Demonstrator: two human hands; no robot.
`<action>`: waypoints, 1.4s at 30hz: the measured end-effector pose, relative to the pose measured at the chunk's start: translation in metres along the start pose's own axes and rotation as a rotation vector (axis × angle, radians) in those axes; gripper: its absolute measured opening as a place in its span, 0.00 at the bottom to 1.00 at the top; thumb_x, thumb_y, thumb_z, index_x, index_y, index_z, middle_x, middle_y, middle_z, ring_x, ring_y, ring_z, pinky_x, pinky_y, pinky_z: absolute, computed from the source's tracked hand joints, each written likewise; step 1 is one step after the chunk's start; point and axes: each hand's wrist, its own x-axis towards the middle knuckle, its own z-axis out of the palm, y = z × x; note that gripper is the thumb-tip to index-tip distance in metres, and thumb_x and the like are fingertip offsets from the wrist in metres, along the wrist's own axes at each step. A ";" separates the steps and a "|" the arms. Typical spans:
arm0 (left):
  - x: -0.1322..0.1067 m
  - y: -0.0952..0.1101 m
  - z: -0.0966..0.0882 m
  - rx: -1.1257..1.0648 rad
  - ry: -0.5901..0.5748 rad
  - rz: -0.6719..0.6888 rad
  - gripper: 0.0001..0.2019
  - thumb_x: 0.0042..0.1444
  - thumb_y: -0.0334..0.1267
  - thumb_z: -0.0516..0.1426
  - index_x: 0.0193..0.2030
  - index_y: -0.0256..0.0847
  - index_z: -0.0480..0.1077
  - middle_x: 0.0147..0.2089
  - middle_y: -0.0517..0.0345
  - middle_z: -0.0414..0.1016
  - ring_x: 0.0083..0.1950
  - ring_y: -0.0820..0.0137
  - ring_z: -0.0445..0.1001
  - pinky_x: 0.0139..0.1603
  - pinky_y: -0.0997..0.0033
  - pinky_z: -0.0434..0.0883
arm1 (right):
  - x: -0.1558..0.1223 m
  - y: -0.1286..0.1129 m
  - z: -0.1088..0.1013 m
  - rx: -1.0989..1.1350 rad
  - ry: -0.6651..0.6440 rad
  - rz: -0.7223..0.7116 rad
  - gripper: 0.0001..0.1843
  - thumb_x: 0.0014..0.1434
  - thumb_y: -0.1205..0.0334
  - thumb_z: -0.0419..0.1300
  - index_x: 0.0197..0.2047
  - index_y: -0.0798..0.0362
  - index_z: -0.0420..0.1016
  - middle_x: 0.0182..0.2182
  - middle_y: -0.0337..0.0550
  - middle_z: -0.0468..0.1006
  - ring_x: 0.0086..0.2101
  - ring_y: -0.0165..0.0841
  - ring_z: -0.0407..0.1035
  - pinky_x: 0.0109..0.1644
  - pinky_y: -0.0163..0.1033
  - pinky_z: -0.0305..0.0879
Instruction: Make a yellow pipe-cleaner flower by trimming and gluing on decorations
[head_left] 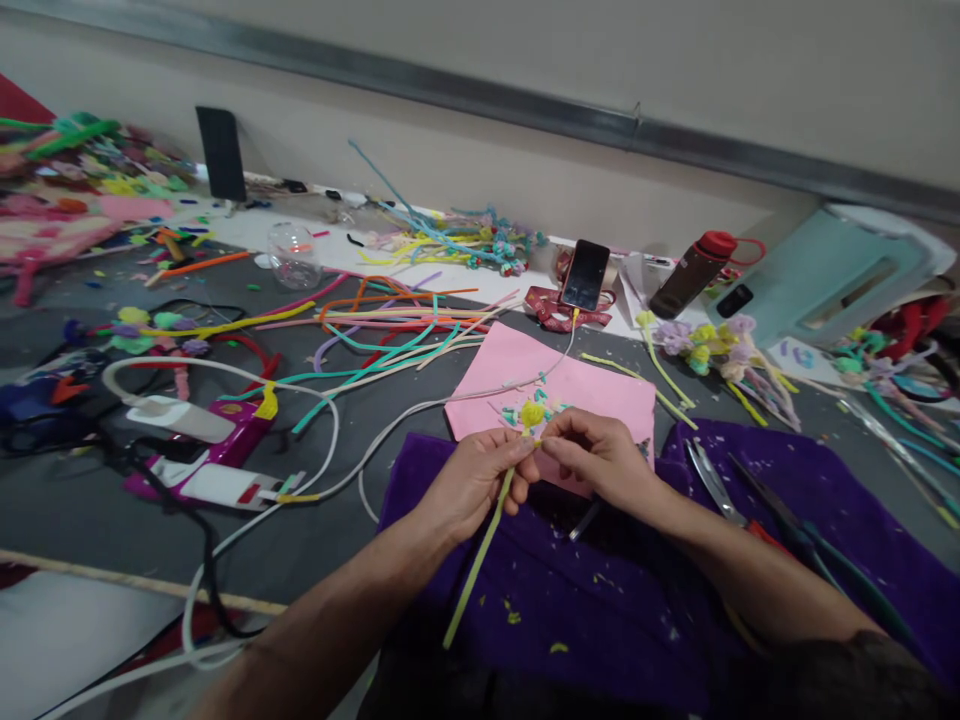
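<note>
A yellow-green pipe cleaner (480, 560) hangs down and to the left from the fingers of my left hand (480, 475), which is closed around it. At its upper end sits a fuzzy yellow ball (532, 413), just above my fingertips. My right hand (592, 455) pinches close beside it, thumb and forefinger on a small yellow bit at the stem below the ball. Beneath my hands lie a pink sheet (502, 365) strewn with small teal and white clippings, and a purple cloth (442, 470) with yellow scraps on it.
To the right lie scissors (712, 482) and pliers (776, 505). A phone (586, 275) stands behind the pink sheet, its white cable (435, 402) running left to a purple power strip (244, 440). Loose pipe cleaners (390, 325) spread behind. A brown bottle (690, 275) stands at the back.
</note>
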 end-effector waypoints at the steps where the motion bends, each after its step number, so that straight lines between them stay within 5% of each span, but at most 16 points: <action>1: 0.000 0.000 0.000 0.005 -0.005 -0.002 0.14 0.51 0.45 0.56 0.24 0.34 0.66 0.18 0.63 0.67 0.13 0.81 0.61 0.11 0.83 0.58 | 0.000 0.001 -0.001 -0.057 0.024 -0.084 0.07 0.57 0.60 0.56 0.34 0.55 0.70 0.27 0.39 0.70 0.25 0.25 0.65 0.26 0.31 0.61; 6: 0.000 0.000 -0.001 0.029 -0.004 -0.035 0.15 0.51 0.46 0.56 0.24 0.34 0.66 0.18 0.62 0.68 0.13 0.81 0.61 0.10 0.83 0.55 | -0.001 0.004 -0.002 -0.259 0.036 -0.302 0.05 0.57 0.65 0.55 0.36 0.55 0.72 0.30 0.42 0.73 0.31 0.29 0.67 0.34 0.35 0.63; 14: -0.001 0.000 0.001 0.023 0.014 -0.022 0.13 0.48 0.45 0.58 0.26 0.36 0.65 0.19 0.63 0.69 0.12 0.81 0.62 0.11 0.83 0.56 | 0.000 0.002 0.000 0.158 -0.058 0.164 0.10 0.56 0.57 0.56 0.29 0.56 0.68 0.18 0.32 0.65 0.16 0.22 0.59 0.17 0.28 0.54; 20: 0.000 -0.003 -0.002 0.004 -0.010 -0.019 0.12 0.50 0.42 0.57 0.24 0.35 0.65 0.18 0.62 0.68 0.12 0.81 0.61 0.10 0.83 0.55 | 0.000 0.003 0.001 0.306 -0.113 0.231 0.10 0.55 0.57 0.57 0.34 0.57 0.70 0.16 0.32 0.66 0.15 0.21 0.58 0.15 0.26 0.52; 26: -0.001 -0.003 -0.001 -0.046 -0.040 -0.017 0.10 0.51 0.39 0.56 0.24 0.34 0.66 0.18 0.62 0.68 0.12 0.81 0.61 0.10 0.84 0.56 | 0.005 0.012 -0.004 0.573 -0.251 0.358 0.11 0.53 0.57 0.59 0.29 0.58 0.69 0.12 0.32 0.67 0.11 0.20 0.55 0.13 0.25 0.48; 42: -0.005 0.002 0.005 -0.068 -0.100 0.000 0.10 0.53 0.36 0.54 0.25 0.32 0.68 0.18 0.61 0.67 0.11 0.82 0.59 0.10 0.82 0.54 | 0.008 0.017 -0.003 0.840 -0.372 0.322 0.11 0.52 0.59 0.60 0.27 0.61 0.71 0.14 0.35 0.69 0.11 0.19 0.56 0.12 0.24 0.50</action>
